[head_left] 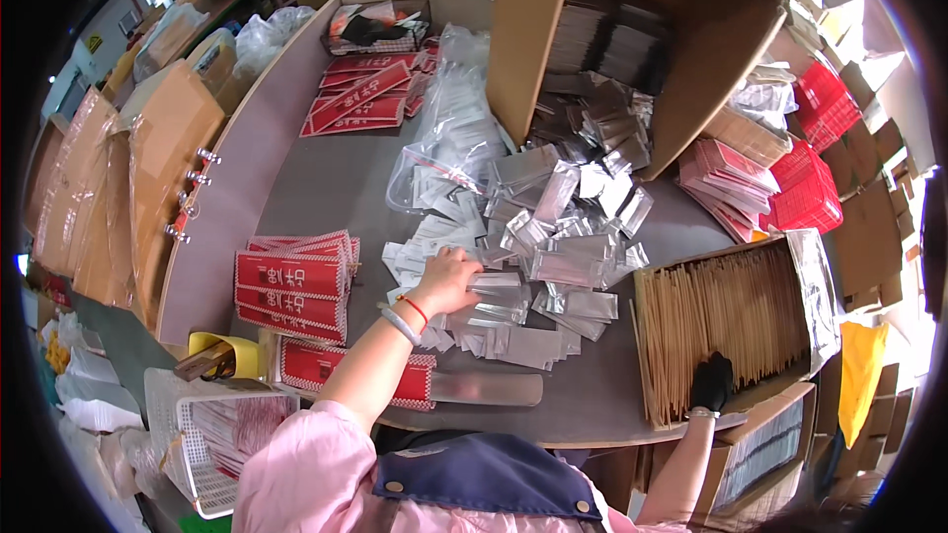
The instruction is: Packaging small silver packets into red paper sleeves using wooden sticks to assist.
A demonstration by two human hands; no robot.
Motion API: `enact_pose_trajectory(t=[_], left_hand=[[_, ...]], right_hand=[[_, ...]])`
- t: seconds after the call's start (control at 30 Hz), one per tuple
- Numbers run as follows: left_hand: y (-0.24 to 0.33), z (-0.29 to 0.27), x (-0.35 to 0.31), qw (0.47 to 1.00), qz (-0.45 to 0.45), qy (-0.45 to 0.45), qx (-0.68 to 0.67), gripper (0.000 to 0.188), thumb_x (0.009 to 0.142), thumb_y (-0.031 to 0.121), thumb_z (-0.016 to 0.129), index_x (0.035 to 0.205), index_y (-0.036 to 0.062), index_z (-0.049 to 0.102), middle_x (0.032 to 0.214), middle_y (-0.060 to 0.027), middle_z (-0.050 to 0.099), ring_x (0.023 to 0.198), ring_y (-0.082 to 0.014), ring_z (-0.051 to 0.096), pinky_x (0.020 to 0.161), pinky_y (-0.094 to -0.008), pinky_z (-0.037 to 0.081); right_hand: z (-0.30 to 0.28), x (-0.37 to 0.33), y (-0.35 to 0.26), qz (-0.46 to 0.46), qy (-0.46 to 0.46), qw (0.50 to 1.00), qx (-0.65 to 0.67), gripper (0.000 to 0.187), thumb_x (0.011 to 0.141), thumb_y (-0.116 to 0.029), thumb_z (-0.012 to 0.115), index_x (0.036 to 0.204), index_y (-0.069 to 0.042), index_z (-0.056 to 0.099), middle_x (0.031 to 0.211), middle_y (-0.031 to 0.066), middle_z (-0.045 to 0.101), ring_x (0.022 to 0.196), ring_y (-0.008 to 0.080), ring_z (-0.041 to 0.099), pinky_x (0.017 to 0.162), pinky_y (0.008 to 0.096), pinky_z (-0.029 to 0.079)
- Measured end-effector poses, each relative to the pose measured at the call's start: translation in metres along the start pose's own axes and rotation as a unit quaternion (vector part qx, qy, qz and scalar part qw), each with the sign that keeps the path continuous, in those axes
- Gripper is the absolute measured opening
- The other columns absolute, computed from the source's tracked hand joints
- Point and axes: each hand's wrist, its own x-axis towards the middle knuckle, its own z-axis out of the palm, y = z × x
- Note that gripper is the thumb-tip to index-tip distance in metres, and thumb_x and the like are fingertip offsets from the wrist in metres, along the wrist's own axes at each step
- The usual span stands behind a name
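Note:
My left hand (445, 282) is bare, with a red string and a pale bangle at the wrist. Its fingers curl closed at the edge of a silver packet (497, 286) in the loose pile at mid-table. Small white packets (434, 237) lie just beyond that hand. My right hand (711, 384), in a black glove, reaches into a cardboard box (640, 360) at the right. Thin tan strips (731, 311) stand tightly packed in it, and the glove touches their near end. The dark glove hides how its fingers are set.
Red printed sleeves (291, 281) are stacked at the left, with more (360, 99) at the back. One red sleeve with a clear end (484, 389) lies along the front edge. A big cardboard carton (528, 39) spills silver packets. A white basket (212, 464) hangs at the lower left.

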Motion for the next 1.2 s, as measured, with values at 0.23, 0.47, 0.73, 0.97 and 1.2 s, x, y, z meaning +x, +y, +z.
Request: enact_pose_trajectory(t=[0.23, 0.47, 0.73, 0.97, 1.2], left_hand=[[0.016, -0.003, 0.006, 0.999, 0.012, -0.022, -0.024, 0.050, 0.062, 0.039, 0.088, 0.101, 0.0159, 0.065, 0.113, -0.0059, 0.056, 0.118, -0.0320, 0.048, 0.094, -0.0493, 0.041], [0.034, -0.001, -0.004, 0.997, 0.059, 0.047, -0.028, 0.034, 0.069, 0.028, 0.084, 0.091, 0.0144, 0.063, 0.104, -0.0041, 0.061, 0.108, -0.0287, 0.056, 0.096, -0.0466, 0.040], [0.058, -0.005, -0.094, 0.941, 0.052, -0.032, -0.332, 0.025, 0.075, 0.017, 0.079, 0.089, 0.0037, 0.063, 0.076, -0.0126, 0.067, 0.070, -0.0297, 0.067, 0.062, -0.0379, 0.051], [0.050, 0.005, -0.175, 0.982, 0.044, 0.158, -0.098, 0.057, 0.061, 0.022, 0.087, 0.113, 0.0105, 0.067, 0.117, -0.0071, 0.058, 0.111, -0.0293, 0.052, 0.096, -0.0445, 0.041], [0.059, 0.017, -0.176, 0.987, 0.090, 0.107, -0.077, 0.070, 0.060, 0.025, 0.087, 0.122, 0.0065, 0.062, 0.121, -0.0084, 0.056, 0.114, -0.0291, 0.050, 0.100, -0.0455, 0.039]], right_hand=[[0.003, 0.001, 0.001, 0.093, 0.017, 0.993, 0.065, 0.030, 0.095, -0.017, 0.054, 0.116, 0.003, 0.060, 0.111, 0.0243, 0.064, 0.105, 0.0423, 0.060, 0.090, 0.0473, 0.048], [-0.012, -0.017, -0.018, 0.100, 0.182, 0.936, 0.285, 0.031, 0.105, -0.022, 0.046, 0.113, 0.005, 0.060, 0.111, 0.0266, 0.064, 0.102, 0.0365, 0.063, 0.090, 0.0411, 0.048], [-0.046, -0.065, -0.150, -0.108, -0.098, 0.926, 0.349, 0.022, 0.094, -0.005, 0.060, 0.114, -0.006, 0.069, 0.093, 0.0140, 0.062, 0.086, 0.0296, 0.062, 0.077, 0.0372, 0.048], [-0.035, -0.095, -0.195, -0.287, -0.239, 0.890, 0.263, 0.028, 0.086, -0.018, 0.068, 0.113, -0.018, 0.071, 0.088, 0.0121, 0.065, 0.081, 0.0314, 0.064, 0.070, 0.0425, 0.052], [-0.004, -0.104, -0.235, -0.358, -0.211, 0.850, 0.324, 0.015, 0.082, -0.018, 0.067, 0.095, -0.012, 0.072, 0.084, 0.0129, 0.066, 0.084, 0.0341, 0.063, 0.071, 0.0448, 0.051]])
